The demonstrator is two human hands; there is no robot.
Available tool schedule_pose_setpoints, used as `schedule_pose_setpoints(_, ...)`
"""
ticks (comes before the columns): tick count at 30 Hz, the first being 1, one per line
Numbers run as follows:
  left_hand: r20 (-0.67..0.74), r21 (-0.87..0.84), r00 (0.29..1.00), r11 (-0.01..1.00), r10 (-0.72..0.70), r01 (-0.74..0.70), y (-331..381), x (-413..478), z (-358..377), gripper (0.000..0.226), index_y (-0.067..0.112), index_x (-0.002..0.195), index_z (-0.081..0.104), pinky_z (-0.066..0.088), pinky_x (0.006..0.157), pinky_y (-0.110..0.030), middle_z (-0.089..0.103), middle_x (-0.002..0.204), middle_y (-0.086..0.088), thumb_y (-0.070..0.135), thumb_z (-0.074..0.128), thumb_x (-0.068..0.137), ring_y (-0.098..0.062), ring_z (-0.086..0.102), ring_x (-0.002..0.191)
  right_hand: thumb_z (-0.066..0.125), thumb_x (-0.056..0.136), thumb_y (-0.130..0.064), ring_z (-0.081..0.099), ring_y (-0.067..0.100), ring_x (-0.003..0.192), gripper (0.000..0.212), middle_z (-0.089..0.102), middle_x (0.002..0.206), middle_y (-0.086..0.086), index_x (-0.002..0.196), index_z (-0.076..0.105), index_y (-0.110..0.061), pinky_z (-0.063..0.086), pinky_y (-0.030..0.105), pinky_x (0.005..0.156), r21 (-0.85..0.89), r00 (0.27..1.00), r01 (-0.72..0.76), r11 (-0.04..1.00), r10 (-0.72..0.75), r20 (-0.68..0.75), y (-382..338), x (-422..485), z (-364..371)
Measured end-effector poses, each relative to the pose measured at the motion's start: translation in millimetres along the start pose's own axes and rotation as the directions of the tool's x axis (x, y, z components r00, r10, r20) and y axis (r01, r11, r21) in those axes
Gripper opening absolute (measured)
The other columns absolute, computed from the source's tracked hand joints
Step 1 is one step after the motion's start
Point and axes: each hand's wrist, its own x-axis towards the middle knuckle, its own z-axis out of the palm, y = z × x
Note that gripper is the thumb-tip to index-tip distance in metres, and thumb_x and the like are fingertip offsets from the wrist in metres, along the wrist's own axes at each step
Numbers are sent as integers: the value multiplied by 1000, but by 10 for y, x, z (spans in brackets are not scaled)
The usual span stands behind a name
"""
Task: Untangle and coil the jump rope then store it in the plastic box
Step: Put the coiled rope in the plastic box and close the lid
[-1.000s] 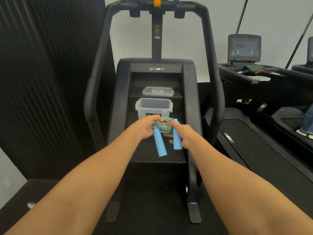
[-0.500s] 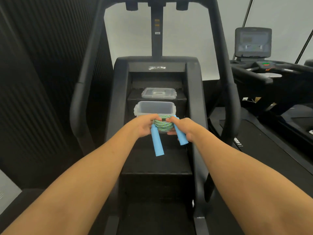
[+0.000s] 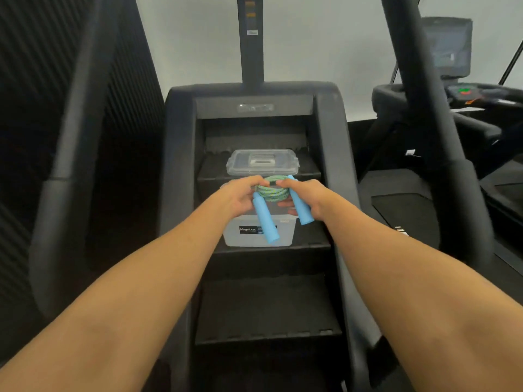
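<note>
Head view: left hand curled narrow, fingers pinching the left side of the coiled jump rope. Right hand curled the same way, gripping the coil's right side and one blue handle. Coil sits between both hands, held above the open clear plastic box on a stair-climber step. Coil lies roughly flat. Other blue handle hangs down toward the camera, long axis slanting down-right across the box front. Box lid rests one step higher, behind the hands.
</note>
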Motion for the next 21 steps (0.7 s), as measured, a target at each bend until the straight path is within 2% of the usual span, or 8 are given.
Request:
schedule_pose_setpoints(2, 18, -19, 1000, 1000, 2, -2, 101, 301, -11, 23, 2, 112, 67, 58, 87, -40, 69, 111, -15, 0, 66, 89, -25, 68, 95, 81, 86, -31, 78, 20, 79, 29, 77, 103, 9, 104, 69, -12, 59, 34, 70, -5, 1000, 1, 1000, -1, 5, -68, 313, -43)
schedule_pose_setpoints(4, 17, -27, 1000, 1000, 15, -15, 172, 609, -38, 19, 1, 108, 67, 58, 80, -36, 70, 106, -15, -2, 65, 90, -24, 69, 89, 81, 86, -30, 77, 20, 80, 28, 78, 102, 9, 103, 69, -12, 59, 34, 74, -3, 1000, 12, 1000, -12, -3, -92, 639, -65)
schedule_pose_setpoints(8, -12, -61, 1000, 998, 17, -18, 226, 1223, -134, 10, 0, 98, 66, 59, 69, -32, 70, 89, -12, -5, 62, 91, -22, 68, 77, 81, 86, -30, 77, 21, 77, 29, 77, 99, 9, 104, 69, -11, 55, 28, 62, -38, 1000, 23, 999, -23, 9, -78, 1321, -83)
schedule_pose_setpoints(11, -49, -151, 999, 988, 23, -30, 266, 1723, -173, 11, 0, 87, 64, 60, 58, -28, 71, 69, -9, -5, 57, 94, -18, 70, 61, 79, 88, -30, 76, 23, 78, 36, 77, 102, 11, 114, 68, -7, 56, 30, 63, -32, 999, 30, 999, -29, 34, -69, 1859, -70)
schedule_pose_setpoints(13, -89, -222, 996, 975, 9, -28, 259, 2047, -164, 16, -1, 82, 62, 60, 54, -29, 68, 59, -9, -5, 54, 95, -18, 69, 54, 76, 90, -28, 76, 25, 79, 37, 76, 106, 15, 116, 67, -5, 60, 33, 63, 22, 998, -28, 999, 27, 59, -6, 2174, -46)
schedule_pose_setpoints(15, -117, -271, 993, 962, -12, -20, 216, 2354, -175, 16, -2, 80, 62, 61, 56, -31, 66, 58, -10, -5, 55, 94, -19, 67, 52, 75, 91, -31, 76, 27, 82, 37, 76, 109, 18, 116, 68, -4, 61, 35, 63, 66, 989, -119, 991, 112, 96, 120, 2454, -37)
schedule_pose_setpoints(19, -238, -326, 971, 942, -1, -79, 81, 2856, -280, 16, -2, 80, 61, 58, 56, -27, 62, 55, -8, -6, 57, 95, -13, 62, 47, 76, 90, -35, 76, 18, 80, 37, 78, 101, 7, 116, 72, -11, 60, 33, 67, 138, 967, -204, 969, 177, 184, 311, 2918, -8)
schedule_pose_setpoints(21, -304, -333, 953, 936, 9, -115, 2, 3001, -329, 15, -1, 82, 61, 56, 56, -26, 60, 56, -7, -3, 56, 97, -12, 60, 47, 77, 89, -33, 75, 19, 82, 38, 78, 104, 9, 120, 71, -12, 61, 35, 71, 169, 952, -257, 951, 220, 214, 387, 3033, 35)
